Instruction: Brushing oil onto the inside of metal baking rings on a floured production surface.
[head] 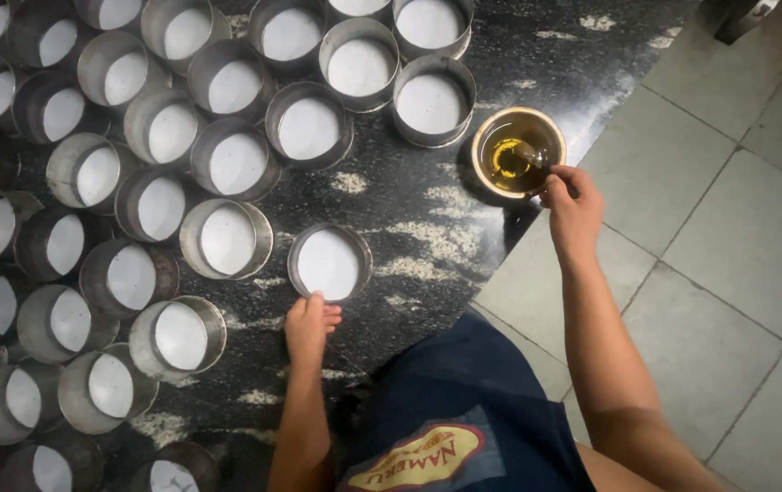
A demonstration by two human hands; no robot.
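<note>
The fingers of the right hand (573, 208) are pressed together around a small tool whose tip dips into a bowl (518, 151); what kind of tool it is cannot be told, since the fingers hide its handle. The bowl is round with a pale rim and holds a yellow, oily liquid. It stands at the very edge of the counter (427, 228), above the floor (728, 228) of grey tiles.

The fingers of the left hand (309, 325) lie close together, their tips touching the near rim of a round metal tin (329, 262). This tin stands alone, near the person and a little apart from the others, and a white disc of paper covers its bottom.

Farther out, many more tins (136, 164) of the same kind crowd the dark, speckled counter, packed rim to rim toward the left and the far side. Each one that shows its inside has the same white lining in the bottom and nothing else in it. Pale patches of powder or crumbs are scattered on the counter between the lone tin and the bowl.
</note>
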